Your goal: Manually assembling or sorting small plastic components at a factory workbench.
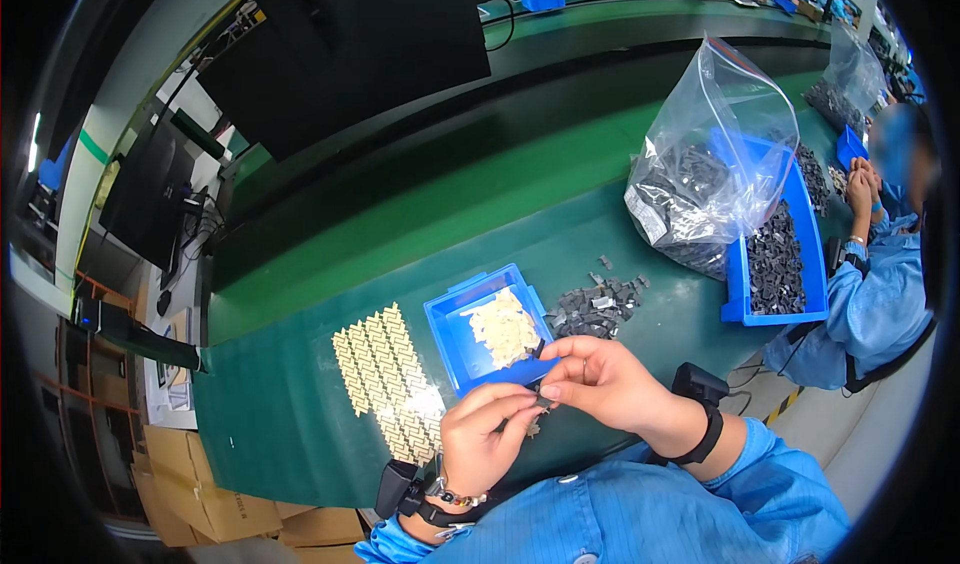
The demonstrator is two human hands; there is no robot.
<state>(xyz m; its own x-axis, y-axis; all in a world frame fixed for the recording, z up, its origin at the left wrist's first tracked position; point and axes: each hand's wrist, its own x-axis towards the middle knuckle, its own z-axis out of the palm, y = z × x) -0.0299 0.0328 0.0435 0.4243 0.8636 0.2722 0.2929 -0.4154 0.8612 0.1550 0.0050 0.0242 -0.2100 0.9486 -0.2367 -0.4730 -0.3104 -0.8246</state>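
My left hand (pixel 488 430) and my right hand (pixel 612 385) meet at the table's near edge. Thumbs and fingertips of both pinch a small dark grey plastic piece (pixel 544 398), whose details my fingers partly hide. Just beyond them is a small blue tray (pixel 441 336) with a heap of cream-coloured pieces (pixel 503 330). To its left, many cream pieces lie in a close zigzag pattern (pixel 388 382) on the table. Right of the tray spreads a loose pile of dark grey pieces (pixel 598 307).
A large blue bin (pixel 816 269) of dark pieces stands at right, a clear plastic bag (pixel 690 189) of similar pieces leaning on it. A co-worker in blue (pixel 860 274) sits beyond. A black panel (pixel 350 59) overhangs the far side; cardboard boxes (pixel 215 489) stand lower left.
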